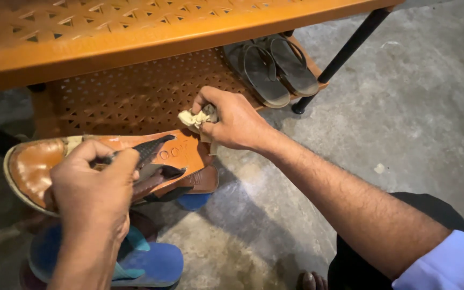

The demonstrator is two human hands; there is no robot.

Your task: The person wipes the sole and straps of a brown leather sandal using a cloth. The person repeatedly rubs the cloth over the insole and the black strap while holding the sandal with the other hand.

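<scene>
My left hand (96, 188) grips a brown leather sandal (33, 166) by its dark strap, holding it sole-side down over the floor. My right hand (232, 118) is closed on a small crumpled pale cloth (197, 118) and presses it against the sandal's heel end. The sandal's tan footbed faces up, with its toe end to the left.
An orange plastic lattice shoe rack (135, 32) stands in front, and a pair of dark grey flip-flops (275, 67) lies on its lower shelf. Blue flip-flops (151, 263) rest on the grey concrete floor (414, 107) below my left hand. The rack's black leg (345, 53) is at right.
</scene>
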